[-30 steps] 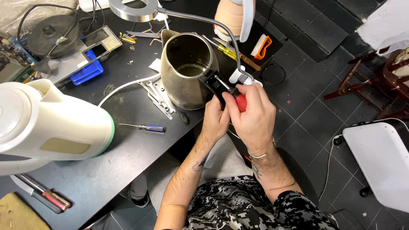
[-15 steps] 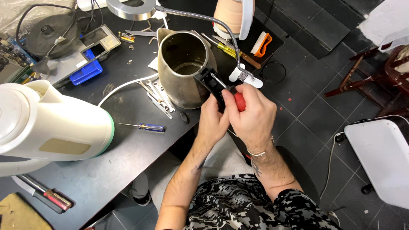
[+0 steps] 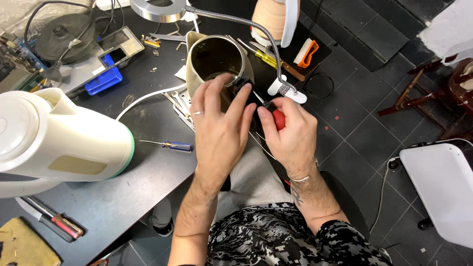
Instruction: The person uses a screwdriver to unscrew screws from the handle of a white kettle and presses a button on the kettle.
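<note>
The metal kettle (image 3: 217, 61) stands upright and lidless at the near edge of the dark counter (image 3: 98, 207), directly ahead of the person; it serves as the reference for all positions below.

Left hand (image 3: 219, 130): laid over the near side of the kettle, fingers (image 3: 213, 96) spread and curled against the rim and the black handle mount (image 3: 241, 84). The fingers are partly closed, steadying the body rather than wrapping it fully.

Right hand (image 3: 290, 133): to the right of the kettle, fingers closed firmly around the red handle of a screwdriver (image 3: 277, 117). The shaft points toward the handle mount. Whether the tip is seated in a screw cannot be told; the left fingers hide it.

Progress: the kettle is open, and the handle mount remains attached. Judged from this, work on the fasteners at the handle is under way and not completed. No removed screws can be made out.

Surroundings: left of the kettle lie flat wrenches (image 3: 180, 106) and a small blue-handled screwdriver (image 3: 170, 145); farther left, a large white jug (image 3: 59, 135) lies on its side. Behind the kettle rests a yellow-handled screwdriver (image 3: 266, 59); above it a gooseneck lamp (image 3: 157, 9) arches over.
</note>
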